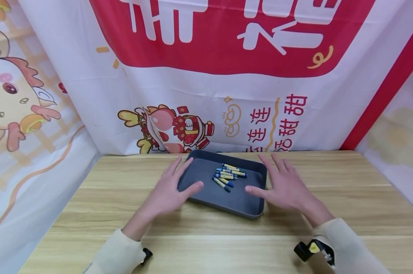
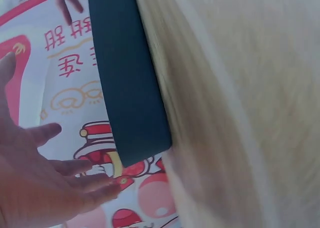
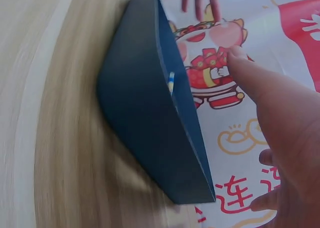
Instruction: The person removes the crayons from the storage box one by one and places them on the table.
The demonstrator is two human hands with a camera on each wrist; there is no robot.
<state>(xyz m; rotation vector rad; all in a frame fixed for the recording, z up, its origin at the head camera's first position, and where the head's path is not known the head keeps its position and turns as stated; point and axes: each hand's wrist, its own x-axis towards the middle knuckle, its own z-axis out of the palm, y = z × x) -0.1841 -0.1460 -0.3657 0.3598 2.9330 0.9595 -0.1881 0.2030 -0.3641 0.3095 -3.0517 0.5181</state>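
Note:
A dark grey rectangular tray (image 1: 199, 194) sits slightly turned on the wooden table, with several crayons (image 1: 227, 175) in yellow wrappers with blue and green tips lying in a loose pile inside it. My left hand (image 1: 170, 190) is spread at the tray's left end, fingers extended and thumb over the near rim. On the other side, my right hand (image 1: 285, 186) is spread at the right end, its thumb pointing inward over the tray. The left wrist view shows the tray's outer wall (image 2: 127, 82) beside the left hand. Whether either hand touches the tray, I cannot tell.
The wooden table (image 1: 199, 251) extends in front of the tray and to both sides. A printed cloth (image 1: 199, 87) in white and red hangs directly behind the table, and more cloth hangs at the left and right. Small black devices (image 1: 312, 249) are worn at the wrists.

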